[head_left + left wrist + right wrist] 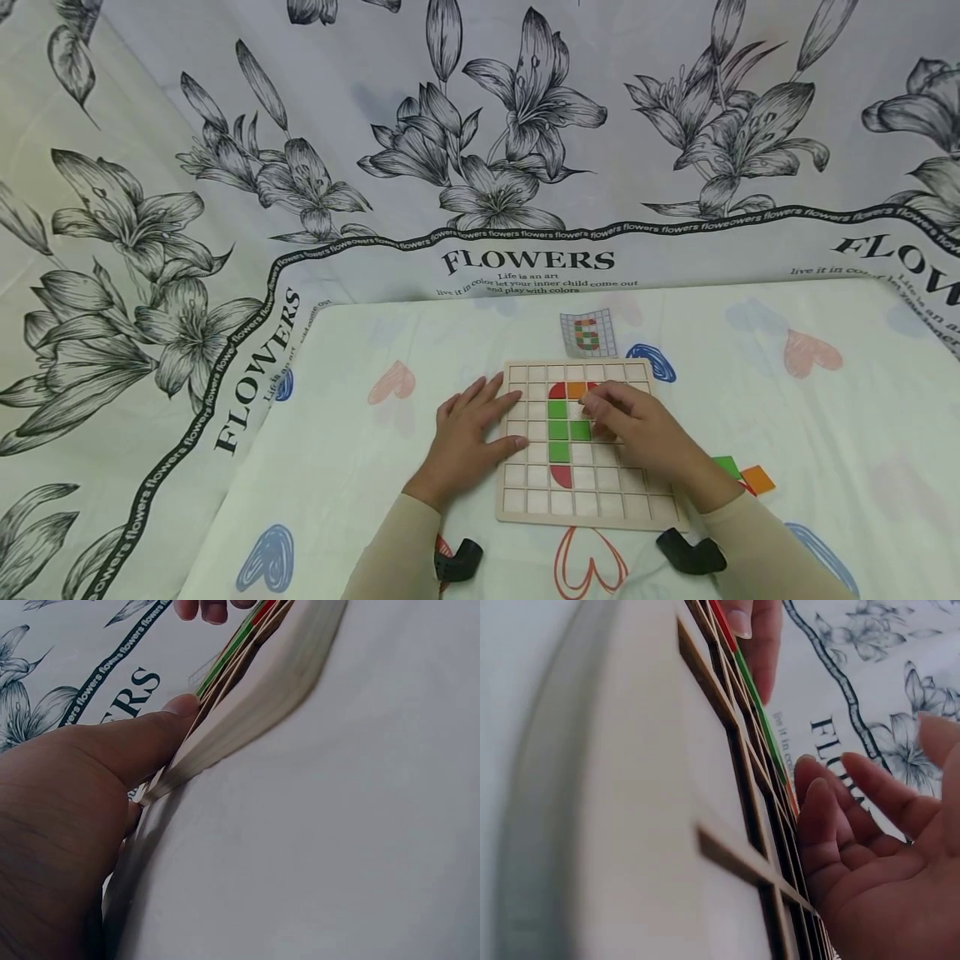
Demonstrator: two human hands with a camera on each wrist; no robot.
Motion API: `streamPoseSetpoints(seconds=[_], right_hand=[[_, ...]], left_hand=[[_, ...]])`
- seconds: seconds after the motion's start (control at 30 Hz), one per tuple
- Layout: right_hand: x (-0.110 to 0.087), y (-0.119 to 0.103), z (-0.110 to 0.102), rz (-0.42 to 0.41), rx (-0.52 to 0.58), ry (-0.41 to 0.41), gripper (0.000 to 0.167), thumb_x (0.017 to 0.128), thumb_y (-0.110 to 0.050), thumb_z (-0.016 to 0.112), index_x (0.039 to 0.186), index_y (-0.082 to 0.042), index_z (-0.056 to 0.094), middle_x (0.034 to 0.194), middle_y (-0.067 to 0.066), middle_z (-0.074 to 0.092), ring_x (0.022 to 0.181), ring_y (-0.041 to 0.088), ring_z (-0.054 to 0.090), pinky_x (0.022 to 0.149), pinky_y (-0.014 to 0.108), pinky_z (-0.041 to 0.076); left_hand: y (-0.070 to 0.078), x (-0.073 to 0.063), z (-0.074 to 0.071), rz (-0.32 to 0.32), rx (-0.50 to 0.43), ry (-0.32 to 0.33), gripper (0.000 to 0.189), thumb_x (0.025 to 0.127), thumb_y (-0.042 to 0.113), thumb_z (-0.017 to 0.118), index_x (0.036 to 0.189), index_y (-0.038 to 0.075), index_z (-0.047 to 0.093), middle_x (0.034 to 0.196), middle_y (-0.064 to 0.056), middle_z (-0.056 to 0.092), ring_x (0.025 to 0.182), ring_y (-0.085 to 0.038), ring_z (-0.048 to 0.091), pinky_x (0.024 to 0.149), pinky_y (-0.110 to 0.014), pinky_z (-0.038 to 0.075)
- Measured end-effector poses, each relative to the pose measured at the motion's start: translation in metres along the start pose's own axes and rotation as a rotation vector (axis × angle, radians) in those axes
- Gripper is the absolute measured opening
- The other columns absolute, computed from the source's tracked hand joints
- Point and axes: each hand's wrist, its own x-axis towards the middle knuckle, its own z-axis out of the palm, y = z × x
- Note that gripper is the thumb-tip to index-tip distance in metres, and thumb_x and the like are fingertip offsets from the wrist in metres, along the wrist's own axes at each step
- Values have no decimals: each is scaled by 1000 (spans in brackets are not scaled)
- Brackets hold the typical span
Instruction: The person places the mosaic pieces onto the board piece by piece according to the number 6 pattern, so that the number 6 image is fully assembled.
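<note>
A wooden grid board (525,504) lies flat on the cloth-covered table. Red quarter-round tiles (561,477), an orange tile (576,390) and several green tiles (558,452) sit in its cells. My left hand (472,433) rests at the board's left edge with fingers spread; in the left wrist view its thumb (180,705) touches the rim. Over the upper middle cells, my right hand (637,429) has its fingertips near the top row. Its curled fingers (821,810) reach the board in the right wrist view. Whether a tile is between them is hidden.
Behind the board lies a small pattern card (588,333) showing a coloured grid figure. Loose tiles, one green (726,467) and one orange (759,479), lie right of the board by the right forearm, with some red beside them. A flower-printed cloth (495,125) hangs behind.
</note>
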Motion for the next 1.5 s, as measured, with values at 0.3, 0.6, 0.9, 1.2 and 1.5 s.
streamPoseSetpoints(seconds=[0.3,0.6,0.9,1.2,1.5], right_hand=[[-3,-5,-5,-78,184,-39,50,122,-32,36,134,8,62,119,20,68,102,37,68,85,35,61],[-8,-18,-14,-157,195,-44,54,122,-34,29,141,7,59,129,25,67,114,42,67,92,36,60],[-10,-26,-24,-225,163,-32,54,121,-32,26,141,3,61,136,25,65,120,36,65,97,35,56],[-18,-39,-39,-294,154,0,54,121,-30,24,144,0,61,133,22,65,120,32,64,95,33,55],[-24,-38,-52,-309,131,12,49,121,-25,26,144,1,60,136,12,66,119,27,63,96,30,52]], left_hand=[[-2,1,1,-2,1,-8,71,97,56,78,162,35,56,176,11,29,164,-18,15,125,-56,10],[-2,1,1,-12,-2,-21,72,97,56,79,162,36,55,176,11,28,164,-18,15,125,-57,10],[-1,2,0,-15,-7,-11,71,97,56,78,162,37,56,176,14,28,164,-16,14,125,-56,9],[-1,3,1,-11,2,-9,71,97,56,78,162,37,56,176,13,29,164,-17,15,125,-56,10],[0,2,0,-17,2,-9,71,97,56,79,161,36,57,176,12,30,164,-18,16,125,-57,10]])
